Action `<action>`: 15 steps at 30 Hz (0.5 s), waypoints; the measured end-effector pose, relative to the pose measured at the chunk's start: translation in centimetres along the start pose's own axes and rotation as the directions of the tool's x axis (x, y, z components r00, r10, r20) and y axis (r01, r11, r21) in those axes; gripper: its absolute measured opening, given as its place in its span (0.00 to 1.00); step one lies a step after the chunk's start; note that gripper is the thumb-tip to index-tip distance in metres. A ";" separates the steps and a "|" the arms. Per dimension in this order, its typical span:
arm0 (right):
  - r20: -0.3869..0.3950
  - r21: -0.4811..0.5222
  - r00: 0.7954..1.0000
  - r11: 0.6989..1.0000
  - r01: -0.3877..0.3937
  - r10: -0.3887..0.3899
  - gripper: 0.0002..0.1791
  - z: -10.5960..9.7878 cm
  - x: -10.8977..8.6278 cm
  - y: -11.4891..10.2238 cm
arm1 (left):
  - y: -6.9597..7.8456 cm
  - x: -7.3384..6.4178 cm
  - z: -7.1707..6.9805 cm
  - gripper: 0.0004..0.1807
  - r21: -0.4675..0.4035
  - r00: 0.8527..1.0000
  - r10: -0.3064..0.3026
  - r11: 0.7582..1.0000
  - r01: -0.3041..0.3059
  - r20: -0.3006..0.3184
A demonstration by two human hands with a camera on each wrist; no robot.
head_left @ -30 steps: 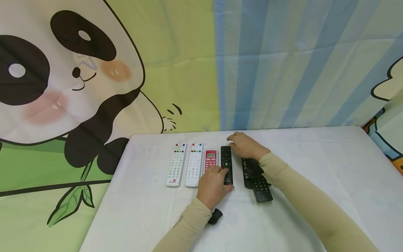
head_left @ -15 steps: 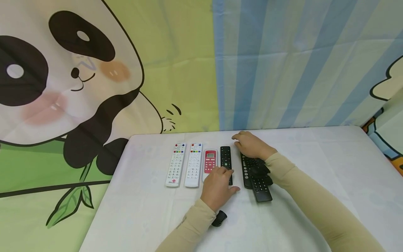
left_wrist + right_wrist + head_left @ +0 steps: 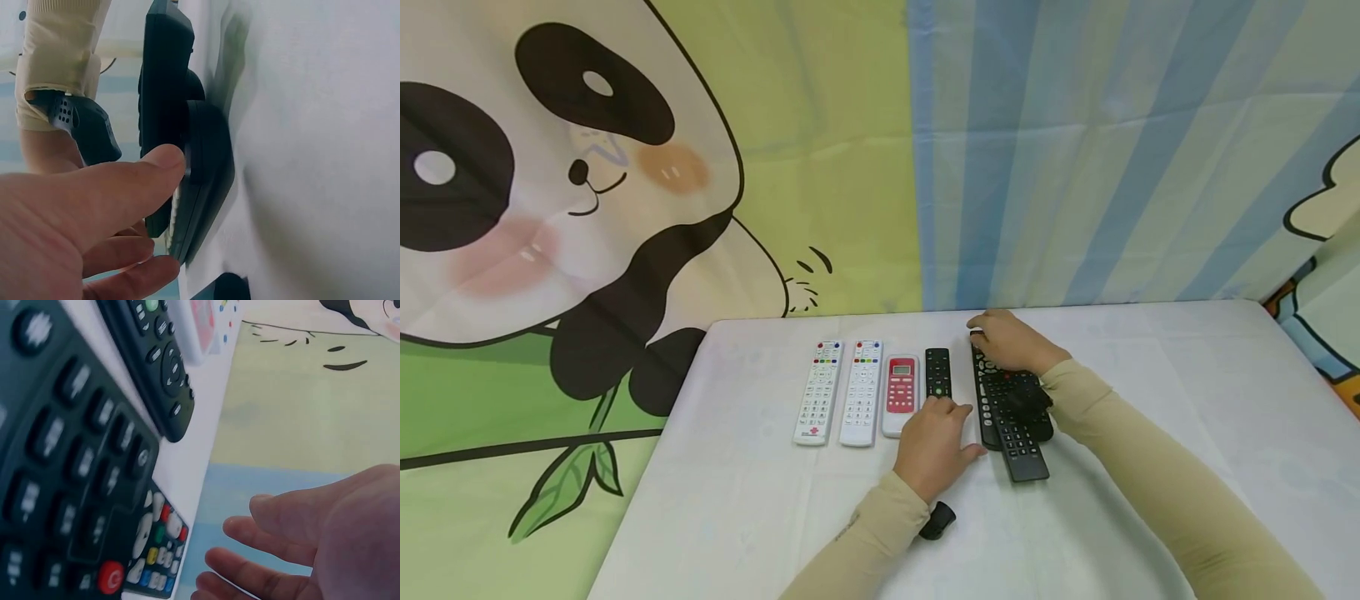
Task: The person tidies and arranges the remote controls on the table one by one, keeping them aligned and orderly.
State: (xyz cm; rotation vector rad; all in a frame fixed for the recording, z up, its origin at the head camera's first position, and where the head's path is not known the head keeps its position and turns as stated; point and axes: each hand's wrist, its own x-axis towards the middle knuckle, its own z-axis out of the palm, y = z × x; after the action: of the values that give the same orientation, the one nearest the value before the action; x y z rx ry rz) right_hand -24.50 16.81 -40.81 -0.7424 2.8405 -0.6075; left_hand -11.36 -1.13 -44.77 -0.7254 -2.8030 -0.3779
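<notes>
My left hand [image 3: 934, 446] is over the lower end of a slim black remote control [image 3: 937, 372], its fingers loosely bent. In the left wrist view its thumb [image 3: 125, 190] overlaps the side of a stack of black remotes [image 3: 209, 147]; contact cannot be told. My right hand [image 3: 1017, 343] hovers at the upper end of that stack, where a black remote [image 3: 1024, 458] lies aslant over a wider one [image 3: 986, 425]. The right wrist view has the right hand's fingers [image 3: 250, 569] extended and apart from the top remote with a red button [image 3: 69, 462].
Left of the slim black remote lie a red-and-white remote [image 3: 901, 396] and two white remotes [image 3: 862, 392], [image 3: 818, 392], side by side on the white tabletop [image 3: 715, 500]. Behind the table's back edge hangs a printed cloth [image 3: 842, 167].
Both hands have shifted to the right. The left hand has moved off the red-and-white remote toward the black stack; the right hand has drawn away from the slim black remote's top.
</notes>
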 end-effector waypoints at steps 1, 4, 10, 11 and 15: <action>0.003 0.004 1.000 1.000 -0.008 0.008 0.21 0.0 0.0 0.1 | 0.1 0.0 0.1 0.31 0.001 1.000 -0.003 1.000 0.003 0.006; 0.015 0.004 0.999 0.999 -0.032 0.032 0.22 0.1 0.1 0.6 | 0.3 0.2 0.3 0.31 -0.001 1.000 -0.010 1.000 0.010 0.021; 0.045 0.004 0.996 0.997 -0.075 0.074 0.22 0.4 0.3 1.5 | 0.9 0.6 0.7 0.31 0.006 0.999 -0.004 1.000 0.004 0.041; 0.050 0.004 0.996 0.997 -0.077 0.077 0.22 0.4 0.4 1.6 | 1.0 0.7 0.8 0.31 0.012 0.999 0.000 1.000 0.000 0.041; 0.060 0.006 0.995 0.996 -0.084 0.084 0.23 0.5 0.4 2.2 | 1.3 0.8 1.1 0.31 0.039 0.999 0.010 0.999 -0.012 0.034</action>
State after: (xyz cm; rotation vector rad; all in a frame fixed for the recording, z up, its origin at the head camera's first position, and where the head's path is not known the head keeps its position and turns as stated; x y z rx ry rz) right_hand -25.71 18.19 -42.25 -0.6250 2.7965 -0.5755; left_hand -11.60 0.65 -45.37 -0.7451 -2.8283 -0.3111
